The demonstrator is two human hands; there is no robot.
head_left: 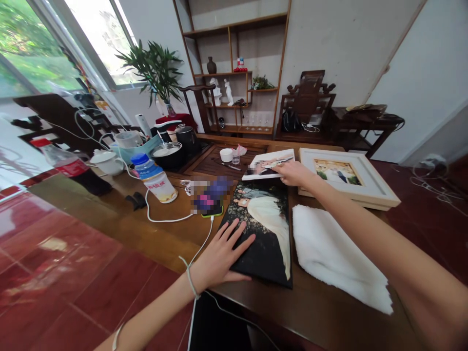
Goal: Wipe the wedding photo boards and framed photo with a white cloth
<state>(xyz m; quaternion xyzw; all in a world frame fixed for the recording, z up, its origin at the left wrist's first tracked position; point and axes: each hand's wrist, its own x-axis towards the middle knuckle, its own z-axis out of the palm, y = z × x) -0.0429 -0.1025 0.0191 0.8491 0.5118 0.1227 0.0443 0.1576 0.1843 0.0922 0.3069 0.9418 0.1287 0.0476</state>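
My left hand (226,251) lies with fingers spread on the lower left part of a dark photo panel (263,243), which shows a figure in a long white dress. The panel lies flat near the table's front edge. My right hand (294,174) reaches farther out, its fingers closed at the near right edge of a smaller white-bordered photo panel (261,161). That panel lies just beyond the dark one. Right of the dark panel is a folded white cloth (336,258), under my right forearm. A framed photo (336,173) with a pale thick frame lies behind the cloth.
On the left stand a cola bottle (73,168), a blue-capped bottle (155,180) and a white lidded cup (107,162). A phone (214,210) with a white cable (171,221) lies beside the dark panel. Farther back are a black pot (167,153) and small white cup (226,155).
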